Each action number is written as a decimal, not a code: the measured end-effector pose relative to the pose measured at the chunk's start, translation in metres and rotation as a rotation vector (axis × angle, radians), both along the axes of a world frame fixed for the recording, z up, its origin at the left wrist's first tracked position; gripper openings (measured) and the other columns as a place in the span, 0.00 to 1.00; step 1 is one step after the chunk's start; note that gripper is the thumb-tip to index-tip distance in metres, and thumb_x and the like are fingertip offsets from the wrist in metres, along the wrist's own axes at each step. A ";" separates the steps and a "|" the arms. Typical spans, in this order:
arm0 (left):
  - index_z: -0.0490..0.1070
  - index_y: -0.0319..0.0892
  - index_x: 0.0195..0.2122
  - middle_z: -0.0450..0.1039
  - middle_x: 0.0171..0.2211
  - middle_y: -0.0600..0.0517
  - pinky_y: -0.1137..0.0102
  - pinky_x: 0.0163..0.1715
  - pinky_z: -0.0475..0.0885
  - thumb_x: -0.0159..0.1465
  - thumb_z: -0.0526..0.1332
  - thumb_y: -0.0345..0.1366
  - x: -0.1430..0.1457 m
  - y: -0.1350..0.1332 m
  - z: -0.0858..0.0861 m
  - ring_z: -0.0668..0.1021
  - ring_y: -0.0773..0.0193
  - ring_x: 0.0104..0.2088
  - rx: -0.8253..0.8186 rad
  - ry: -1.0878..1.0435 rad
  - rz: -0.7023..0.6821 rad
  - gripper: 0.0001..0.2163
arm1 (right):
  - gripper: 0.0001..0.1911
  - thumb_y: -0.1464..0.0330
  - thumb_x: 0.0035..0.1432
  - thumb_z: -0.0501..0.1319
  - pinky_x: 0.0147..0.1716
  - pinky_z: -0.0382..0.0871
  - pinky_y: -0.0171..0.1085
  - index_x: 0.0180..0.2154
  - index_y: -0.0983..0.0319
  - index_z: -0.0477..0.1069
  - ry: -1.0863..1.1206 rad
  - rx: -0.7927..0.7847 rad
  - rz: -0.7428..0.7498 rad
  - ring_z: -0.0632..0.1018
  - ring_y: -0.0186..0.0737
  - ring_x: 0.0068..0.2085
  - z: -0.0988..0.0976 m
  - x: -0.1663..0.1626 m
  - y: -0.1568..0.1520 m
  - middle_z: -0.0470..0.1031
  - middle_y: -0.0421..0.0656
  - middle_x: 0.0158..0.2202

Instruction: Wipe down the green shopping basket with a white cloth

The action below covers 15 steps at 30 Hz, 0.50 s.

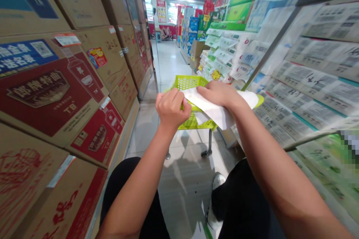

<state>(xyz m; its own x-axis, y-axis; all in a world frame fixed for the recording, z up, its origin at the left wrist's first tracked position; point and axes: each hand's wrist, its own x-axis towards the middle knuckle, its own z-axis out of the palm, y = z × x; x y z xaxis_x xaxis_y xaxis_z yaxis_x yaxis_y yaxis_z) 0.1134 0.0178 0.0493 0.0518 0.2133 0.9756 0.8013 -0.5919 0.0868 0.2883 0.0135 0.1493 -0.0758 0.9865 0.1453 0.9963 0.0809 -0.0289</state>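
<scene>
A lime-green shopping cart with a perforated basket stands in front of me, seen from behind its handle. My left hand is closed round the left end of the handle, knuckles up. Further right, my right hand grips a white cloth draped over the handle; it could also be a paper towel. The cloth spreads to both sides of the hand and hangs down over the back of the basket. Beneath my right palm, the fingertips are hidden. One caster shows below the cart.
Stacked cardboard cartons wall the aisle's left side. To the right rise piles of packaged tissue, with a slanted metal pole before them. Pale tiled floor runs ahead past an open carton and blue boxes.
</scene>
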 end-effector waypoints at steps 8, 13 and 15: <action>0.58 0.47 0.25 0.66 0.24 0.50 0.59 0.35 0.55 0.60 0.58 0.33 0.005 0.000 -0.001 0.70 0.57 0.29 -0.087 -0.025 -0.042 0.09 | 0.29 0.53 0.71 0.44 0.50 0.64 0.45 0.53 0.62 0.75 -0.043 0.397 0.098 0.77 0.55 0.51 -0.039 0.005 -0.053 0.80 0.53 0.49; 0.58 0.47 0.25 0.67 0.24 0.51 0.59 0.34 0.55 0.61 0.58 0.33 0.007 -0.005 0.000 0.70 0.58 0.28 -0.022 0.020 -0.044 0.09 | 0.30 0.50 0.69 0.46 0.50 0.66 0.48 0.51 0.63 0.77 -0.065 0.294 0.004 0.79 0.58 0.50 -0.028 0.008 -0.044 0.82 0.56 0.48; 0.59 0.47 0.25 0.67 0.24 0.51 0.59 0.34 0.55 0.61 0.58 0.32 0.008 -0.007 0.000 0.70 0.58 0.28 -0.016 0.032 -0.056 0.09 | 0.34 0.46 0.69 0.45 0.48 0.67 0.48 0.47 0.64 0.79 -0.072 0.149 -0.034 0.80 0.59 0.48 -0.016 0.012 -0.030 0.82 0.58 0.46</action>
<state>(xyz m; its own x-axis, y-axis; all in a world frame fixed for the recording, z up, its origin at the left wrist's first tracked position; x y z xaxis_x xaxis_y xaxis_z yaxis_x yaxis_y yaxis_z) 0.1215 0.0110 0.0497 0.0948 0.2251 0.9697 0.7696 -0.6344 0.0720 0.2999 -0.0170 0.1334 -0.0580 0.9566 0.2856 0.9976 0.0447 0.0528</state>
